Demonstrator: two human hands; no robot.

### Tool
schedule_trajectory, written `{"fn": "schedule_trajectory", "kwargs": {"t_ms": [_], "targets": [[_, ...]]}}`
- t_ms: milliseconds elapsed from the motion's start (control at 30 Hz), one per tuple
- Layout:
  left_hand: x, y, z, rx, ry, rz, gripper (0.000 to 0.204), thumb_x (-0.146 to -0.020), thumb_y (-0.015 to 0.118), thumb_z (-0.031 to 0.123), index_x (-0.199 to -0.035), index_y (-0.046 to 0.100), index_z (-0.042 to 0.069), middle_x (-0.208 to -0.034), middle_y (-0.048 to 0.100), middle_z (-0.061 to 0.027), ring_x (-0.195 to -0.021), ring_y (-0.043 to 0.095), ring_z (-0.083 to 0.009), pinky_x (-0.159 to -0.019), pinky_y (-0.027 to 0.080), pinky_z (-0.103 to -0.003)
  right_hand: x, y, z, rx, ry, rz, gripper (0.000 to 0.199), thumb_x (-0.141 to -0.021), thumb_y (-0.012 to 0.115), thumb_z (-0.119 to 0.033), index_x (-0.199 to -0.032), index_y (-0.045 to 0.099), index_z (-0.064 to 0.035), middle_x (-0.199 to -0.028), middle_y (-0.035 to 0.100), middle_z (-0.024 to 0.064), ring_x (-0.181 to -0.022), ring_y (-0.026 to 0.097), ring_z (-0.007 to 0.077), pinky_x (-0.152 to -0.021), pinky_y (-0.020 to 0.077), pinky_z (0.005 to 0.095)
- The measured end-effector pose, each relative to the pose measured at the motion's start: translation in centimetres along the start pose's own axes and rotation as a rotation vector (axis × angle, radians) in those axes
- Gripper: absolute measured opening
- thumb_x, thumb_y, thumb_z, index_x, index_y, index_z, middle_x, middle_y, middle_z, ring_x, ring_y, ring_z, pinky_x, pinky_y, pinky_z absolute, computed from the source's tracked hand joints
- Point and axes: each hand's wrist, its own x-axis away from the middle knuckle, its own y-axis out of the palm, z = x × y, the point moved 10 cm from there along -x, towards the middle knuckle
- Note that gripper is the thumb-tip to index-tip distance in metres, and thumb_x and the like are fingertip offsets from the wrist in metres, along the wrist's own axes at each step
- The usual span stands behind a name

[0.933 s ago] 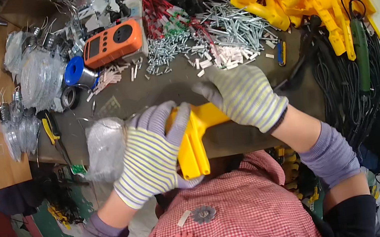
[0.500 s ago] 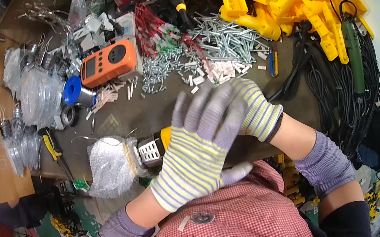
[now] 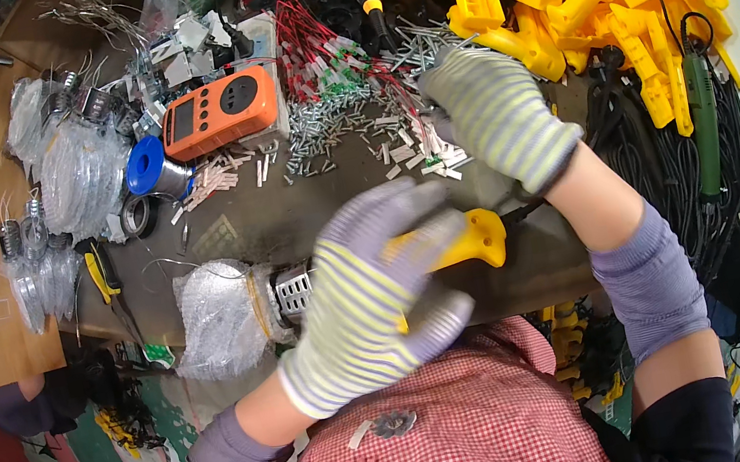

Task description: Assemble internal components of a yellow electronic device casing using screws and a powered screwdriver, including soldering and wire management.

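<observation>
**Yellow tool held at bench edge; other hand at fastener pile**

The left hand (image 3: pixel 372 300), gloved, is clasped over the yellow-handled tool (image 3: pixel 466 242), which lies on the workbench (image 3: pixel 270 224) at its near edge, bubble wrap (image 3: pixel 222 316) over its nose. The right hand (image 3: pixel 493 115) rests fingers-down on the loose screws (image 3: pixel 341 122); whether it pinches anything cannot be told. An orange meter (image 3: pixel 220 111) sits beyond.

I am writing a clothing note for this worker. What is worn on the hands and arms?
Both the left hand and right hand wear knit gloves striped grey and pale yellow-green, with lilac-grey fingers. Lilac knit sleeve covers sit around the elbows, with dark sleeves above.
</observation>
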Motion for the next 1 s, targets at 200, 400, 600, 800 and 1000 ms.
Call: {"fn": "schedule_trajectory", "kwargs": {"t_ms": [200,400,600,800,1000], "targets": [[-2.3,-4.5,-5.3,0.278,-0.298,0.357,0.035,-0.077,0.078,0.006,-0.112,0.072,0.006,-0.099,0.069,-0.0062,-0.085,0.065,-0.0169,-0.077,0.052,-0.029,4.4,-8.6,-2.1,-0.745,0.014,0.359,0.022,-0.074,0.077,-0.011,-0.094,0.072,-0.0047,-0.09,0.07,0.0118,-0.081,0.068,0.0304,-0.072,0.0545,0.0376],[-2.6,-4.7,-2.8,0.045,-0.12,0.342,0.019,-0.076,0.08,0.006,-0.094,0.076,0.006,-0.095,0.07,-0.0059,-0.084,0.066,-0.0182,-0.074,0.053,-0.03,7.3,-6.8,-2.1,-0.94,0.159,0.324,0.021,-0.077,0.076,-0.006,-0.098,0.07,-0.004,-0.082,0.068,0.0122,-0.074,0.067,0.0318,-0.067,0.0534,0.0378],[-1.0,-1.6,-6.6,0.674,-0.359,-0.014,0.013,-0.095,0.057,0.004,-0.107,0.06,0.0,-0.093,0.07,-0.0119,-0.086,0.069,-0.0181,-0.079,0.056,-0.031,12.6,-4.6,-4.4,-1.136,0.481,0.185,0.015,-0.084,0.077,-0.013,-0.097,0.071,-0.0089,-0.086,0.072,0.0083,-0.069,0.071,0.0245,-0.063,0.0566,0.0303],[-1.3,-0.1,-7.7,0.691,-0.382,-0.198,0.012,-0.096,0.057,0.003,-0.107,0.061,0.001,-0.095,0.071,-0.0112,-0.09,0.07,-0.0188,-0.081,0.056,-0.032,12.6,-4.5,-6.4,-0.927,0.33,0.193,0.011,-0.087,0.074,-0.018,-0.096,0.075,-0.0119,-0.086,0.074,0.0061,-0.07,0.071,0.0253,-0.063,0.0568,0.0324],[-2.4,-0.4,-5.1,0.252,-0.04,-0.181,0.027,-0.089,0.069,0.013,-0.115,0.068,0.006,-0.091,0.072,-0.0088,-0.085,0.07,-0.0189,-0.077,0.054,-0.031,12.2,-4.3,-6.8,-0.891,0.312,0.157,0.011,-0.088,0.073,-0.019,-0.096,0.073,-0.0117,-0.085,0.073,0.0055,-0.068,0.07,0.0257,-0.06,0.055,0.0355]]}}
